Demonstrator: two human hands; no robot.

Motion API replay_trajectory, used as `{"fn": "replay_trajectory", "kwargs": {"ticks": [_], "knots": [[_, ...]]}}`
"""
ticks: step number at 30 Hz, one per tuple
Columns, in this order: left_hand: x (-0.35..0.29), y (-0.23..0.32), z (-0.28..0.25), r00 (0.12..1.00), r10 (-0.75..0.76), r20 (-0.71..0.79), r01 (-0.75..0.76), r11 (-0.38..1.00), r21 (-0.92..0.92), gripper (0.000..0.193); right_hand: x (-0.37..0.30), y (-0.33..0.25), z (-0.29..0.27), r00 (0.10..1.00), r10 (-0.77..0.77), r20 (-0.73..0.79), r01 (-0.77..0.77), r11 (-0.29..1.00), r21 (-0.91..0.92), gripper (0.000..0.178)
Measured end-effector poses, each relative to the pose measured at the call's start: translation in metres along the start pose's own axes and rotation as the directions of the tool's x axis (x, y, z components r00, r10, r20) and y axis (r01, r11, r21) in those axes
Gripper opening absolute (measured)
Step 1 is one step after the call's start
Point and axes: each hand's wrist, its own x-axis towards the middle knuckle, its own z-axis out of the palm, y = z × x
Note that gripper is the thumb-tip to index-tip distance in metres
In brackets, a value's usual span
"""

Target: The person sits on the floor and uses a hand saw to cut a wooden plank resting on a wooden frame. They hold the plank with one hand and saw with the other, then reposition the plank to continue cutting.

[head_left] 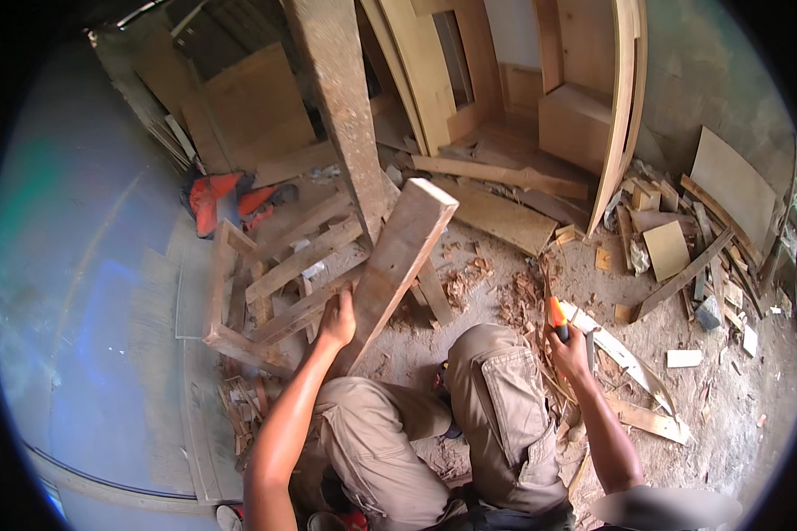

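Note:
My left hand (pixel 338 320) is closed around the left edge of a thick wooden board (pixel 397 252). The board stands tilted in front of my left knee, its pale cut end up and leaning right. Beyond my right knee, my right hand (pixel 571 348) grips a hand tool with an orange and black handle (pixel 556 311). Its narrow dark blade points up and away from me; the exact kind is hard to make out. Behind the board lies a slatted wooden frame (pixel 314 270), partly hidden by it.
A rough wooden post (pixel 336 97) rises just beyond the board. Wood shavings (pixel 522 296) litter the floor. Offcuts and a leaning panel (pixel 737 190) are heaped at the right. Tall wooden cabinet parts (pixel 584 124) stand at the back. An orange and dark cloth (pixel 212 199) lies at the left.

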Motion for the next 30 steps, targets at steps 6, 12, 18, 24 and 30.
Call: {"fn": "replay_trajectory", "kwargs": {"ticks": [6, 12, 18, 24, 30], "knots": [[0.047, -0.015, 0.104, 0.909, -0.265, 0.323, 0.243, 0.964, 0.106, 0.067, 0.05, 0.035, 0.047, 0.998, 0.056, 0.01, -0.053, 0.978, -0.201, 0.044], [0.052, -0.07, 0.239, 0.926, -0.202, 0.318, 0.207, 0.978, 0.018, 0.074, 0.073, 0.113, 0.072, 0.99, -0.101, 0.103, 0.134, 0.911, -0.391, 0.062], [0.051, -0.11, 0.327, 0.857, -0.351, 0.377, 0.283, 0.932, 0.225, 0.087, 0.075, 0.209, 0.069, 0.92, -0.244, 0.305, 0.379, 0.751, -0.54, 0.054], [0.055, -0.127, 0.33, 0.824, -0.371, 0.428, 0.29, 0.925, 0.244, 0.082, 0.069, 0.245, 0.075, 0.954, -0.192, 0.231, 0.297, 0.705, -0.644, 0.048], [0.044, -0.107, 0.32, 0.831, -0.356, 0.428, 0.302, 0.934, 0.191, 0.076, 0.067, 0.212, 0.099, 0.997, -0.07, -0.031, 0.035, 0.773, -0.633, 0.055]]}}
